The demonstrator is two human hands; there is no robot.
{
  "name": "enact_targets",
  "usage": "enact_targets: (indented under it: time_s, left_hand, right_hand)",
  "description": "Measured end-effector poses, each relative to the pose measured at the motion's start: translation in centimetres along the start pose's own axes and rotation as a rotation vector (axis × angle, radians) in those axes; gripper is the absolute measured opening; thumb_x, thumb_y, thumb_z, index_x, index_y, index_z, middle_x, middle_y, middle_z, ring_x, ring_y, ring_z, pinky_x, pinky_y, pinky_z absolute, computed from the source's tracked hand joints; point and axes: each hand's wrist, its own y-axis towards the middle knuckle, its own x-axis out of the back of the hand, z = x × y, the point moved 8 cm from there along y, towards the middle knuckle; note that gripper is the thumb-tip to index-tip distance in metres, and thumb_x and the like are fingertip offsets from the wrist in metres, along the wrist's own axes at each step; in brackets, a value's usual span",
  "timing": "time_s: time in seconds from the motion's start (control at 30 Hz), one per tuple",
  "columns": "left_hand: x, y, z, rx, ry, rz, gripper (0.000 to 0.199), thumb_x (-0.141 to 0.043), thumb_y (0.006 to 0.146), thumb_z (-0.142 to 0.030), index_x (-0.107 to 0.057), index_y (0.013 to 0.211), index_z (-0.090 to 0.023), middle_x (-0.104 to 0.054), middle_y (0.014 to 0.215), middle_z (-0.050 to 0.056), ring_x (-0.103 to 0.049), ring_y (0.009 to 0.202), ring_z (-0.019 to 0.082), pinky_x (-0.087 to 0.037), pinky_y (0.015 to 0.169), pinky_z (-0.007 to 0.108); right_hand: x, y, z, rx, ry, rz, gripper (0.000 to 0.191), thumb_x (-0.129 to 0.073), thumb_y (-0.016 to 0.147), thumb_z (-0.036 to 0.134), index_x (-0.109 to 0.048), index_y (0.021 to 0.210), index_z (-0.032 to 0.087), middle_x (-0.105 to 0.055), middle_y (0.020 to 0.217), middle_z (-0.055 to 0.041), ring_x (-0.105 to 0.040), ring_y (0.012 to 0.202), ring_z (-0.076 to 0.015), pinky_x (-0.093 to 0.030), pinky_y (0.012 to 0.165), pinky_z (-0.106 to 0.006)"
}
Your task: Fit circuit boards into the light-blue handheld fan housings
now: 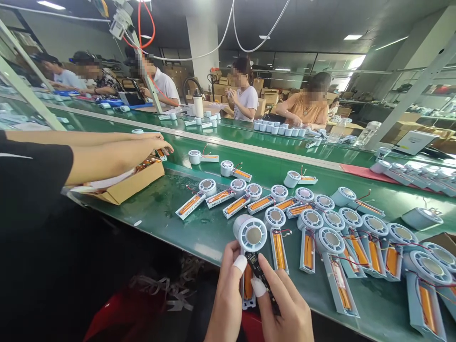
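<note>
My left hand (228, 280) grips a pale blue handheld fan body (252, 233) by its handle, the round head pointing up. Inside the open handle lies an orange battery (248, 285). My right hand (283, 294) pinches a small black circuit board (260, 270) against the upper part of the handle, over the battery. White covers wrap some of the fingertips and hide what is under them. The board's lower end is partly behind my right fingers. Just beyond my hands, another fan body (275, 217) lies on the green bench with its battery showing.
Many similar fan bodies (331, 241) spread across the green bench (171, 228) to the right. At left, a co-worker's arms (107, 152) reach over a cardboard box (137, 183). Across the conveyor sit several people, with white parts (280, 128) before them.
</note>
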Motion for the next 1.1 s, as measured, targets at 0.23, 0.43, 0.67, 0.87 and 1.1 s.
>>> enact_targets:
  time_s: [0.23, 0.43, 0.67, 0.87, 1.1]
  left_hand:
    - [0.7, 0.0, 2.1, 0.019, 0.046, -0.027, 0.051, -0.06, 0.091, -0.053, -0.048, 0.134, -0.027, -0.053, 0.147, 0.008, -0.042, 0.143, 0.028, -0.045, 0.105, 0.031]
    - [1.6, 0.0, 1.7, -0.003, 0.02, -0.141, 0.045, -0.056, 0.093, -0.053, -0.054, 0.131, -0.028, -0.058, 0.143, 0.006, -0.046, 0.14, 0.028, -0.041, 0.11, 0.035]
    - [1.9, -0.1, 1.8, 0.105, 0.009, -0.113, 0.059, -0.06, 0.087, -0.065, -0.06, 0.129, -0.023, -0.075, 0.106, 0.008, -0.068, 0.11, 0.03, -0.056, 0.087, 0.036]
    - [3.1, 0.0, 1.5, 0.123, 0.165, -0.205, 0.06, -0.058, 0.086, -0.067, -0.064, 0.127, -0.023, -0.074, 0.111, 0.01, -0.069, 0.105, 0.032, -0.057, 0.081, 0.038]
    - [1.8, 3.6, -1.1, -0.106, 0.822, 0.09, 0.043, -0.068, 0.074, -0.062, -0.068, 0.091, -0.022, -0.075, 0.093, 0.01, -0.069, 0.093, 0.033, -0.054, 0.082, 0.038]
  right_hand:
    - [-1.1, 0.8, 0.9, -0.007, -0.122, -0.015, 0.045, -0.041, 0.104, 0.028, -0.055, 0.146, 0.02, -0.071, 0.088, -0.0112, -0.072, 0.068, -0.0201, -0.056, 0.057, -0.025]
    - [-1.7, 1.0, 1.5, 0.214, -0.284, 0.338, 0.079, -0.05, 0.093, 0.024, -0.015, 0.163, 0.02, -0.076, 0.101, -0.0129, -0.074, 0.067, -0.0256, -0.057, 0.051, -0.027]
    - [-2.7, 0.5, 0.0, -0.035, 0.196, 0.619, 0.084, -0.057, 0.091, 0.032, -0.013, 0.162, 0.027, -0.074, 0.078, -0.0013, -0.065, 0.053, -0.0179, -0.048, 0.049, -0.022]
    - [-5.9, -2.2, -1.5, -0.472, 0.804, 0.362, 0.093, -0.062, 0.086, 0.065, -0.023, 0.159, 0.024, -0.065, 0.072, -0.0004, -0.047, 0.042, -0.0096, -0.034, 0.04, -0.019]
    - [-6.5, -2.4, -2.5, -0.489, 0.385, 0.246, 0.072, -0.047, 0.094, 0.057, -0.041, 0.153, 0.015, -0.066, 0.063, -0.0043, -0.058, 0.043, -0.0172, -0.044, 0.041, -0.023]
